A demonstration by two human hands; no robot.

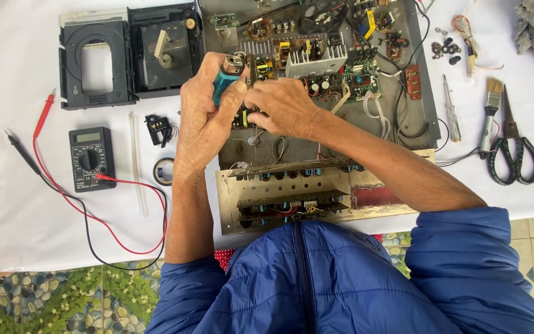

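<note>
Overhead view of a repair bench, items listed largest to smallest and placed relative to the opened amplifier chassis (416, 86). A white table cover (26, 216) lies under everything. The chassis has its lid already off, exposing circuit boards, a finned heat sink (316, 60) and loose wiring; its front panel (316, 192) lies tipped toward the person, at the chassis's near edge. Left of the chassis sits a black disc-drive mechanism (97, 62), removed and set apart. Further left and nearer the viewer rests a digital multimeter (91, 158) with red and black leads trailing loose, not applied to any board. Right of the chassis lie scissors (514, 154), a paintbrush (491, 111) and a screwdriver (451, 111). Between multimeter and chassis is a roll of black tape (164, 171).

Over the chassis's near-left part, the left hand (202, 117) is clenched around a teal cigarette lighter (227, 73); no flame is visible. The right hand (285, 108) pinches something small beside the lighter, but its fingers hide the item. Disassembly appears complete; reassembly has not begun. The chassis's far edge is cut off by the frame.
</note>
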